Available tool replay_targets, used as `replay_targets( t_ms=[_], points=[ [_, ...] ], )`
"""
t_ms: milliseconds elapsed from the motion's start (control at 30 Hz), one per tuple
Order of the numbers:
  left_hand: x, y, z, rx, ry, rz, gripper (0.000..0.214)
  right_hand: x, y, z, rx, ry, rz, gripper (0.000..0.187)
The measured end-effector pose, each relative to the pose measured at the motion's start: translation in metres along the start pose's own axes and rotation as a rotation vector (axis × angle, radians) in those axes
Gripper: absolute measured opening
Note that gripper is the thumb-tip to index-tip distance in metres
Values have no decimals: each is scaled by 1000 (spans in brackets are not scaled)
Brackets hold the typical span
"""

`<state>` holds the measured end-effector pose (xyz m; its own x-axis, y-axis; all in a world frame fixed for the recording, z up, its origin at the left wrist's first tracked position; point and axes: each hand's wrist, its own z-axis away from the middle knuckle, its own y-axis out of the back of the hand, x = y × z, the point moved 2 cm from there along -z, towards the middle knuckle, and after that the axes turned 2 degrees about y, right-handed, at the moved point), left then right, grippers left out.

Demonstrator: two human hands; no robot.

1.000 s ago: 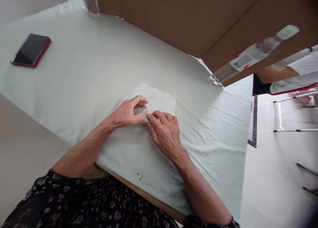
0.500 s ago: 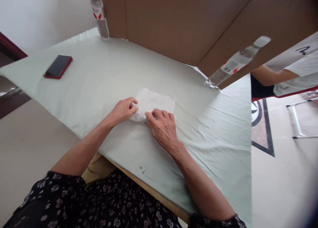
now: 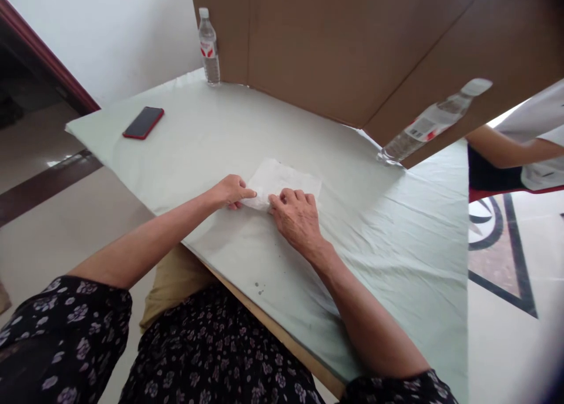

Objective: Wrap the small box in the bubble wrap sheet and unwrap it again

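Note:
A thin white tissue (image 3: 286, 179) lies spread on the pale green tablecloth in front of me. My left hand (image 3: 232, 191) is closed on its near left corner, the thumb on top and the fingers partly tucked below. On the near edge rests my right hand (image 3: 297, 216), its fingers curled and the thumb and forefinger pinching the sheet. The near edge looks slightly wrinkled between both hands. Part of the tissue is hidden under my right fingers.
A phone (image 3: 144, 123) in a red case lies at the left of the tablecloth (image 3: 194, 134). Two clear bottles, a left bottle (image 3: 208, 49) and a right bottle (image 3: 434, 122), stand against a brown cardboard panel (image 3: 308, 46). Another person's arm (image 3: 513, 148) shows at the right.
My left hand has closed from a loose, parted pose onto the tissue's near left corner. My right hand stays on the near edge. The whole view has shifted, with things appearing further right.

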<state>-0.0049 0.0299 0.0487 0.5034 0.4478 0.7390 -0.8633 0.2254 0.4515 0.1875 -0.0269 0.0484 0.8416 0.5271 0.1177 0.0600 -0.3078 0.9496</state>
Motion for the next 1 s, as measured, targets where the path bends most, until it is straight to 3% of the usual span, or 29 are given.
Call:
replay_targets(
  t_ms=[200,433,800,1000],
  points=[
    [14,-16,-2,-57,6,8,31,-1,-3,1,9,0,6,21],
    [22,-26,-1,20,-27,-25,21,-1,-5,0,2,-8,-4,22],
    [33,-38,10,-64,-25,295,15,-3,0,-1,8,-5,5,27],
    [38,-40,15,-82,-58,329,19,-3,11,-3,-58,-39,-76,23]
  ],
)
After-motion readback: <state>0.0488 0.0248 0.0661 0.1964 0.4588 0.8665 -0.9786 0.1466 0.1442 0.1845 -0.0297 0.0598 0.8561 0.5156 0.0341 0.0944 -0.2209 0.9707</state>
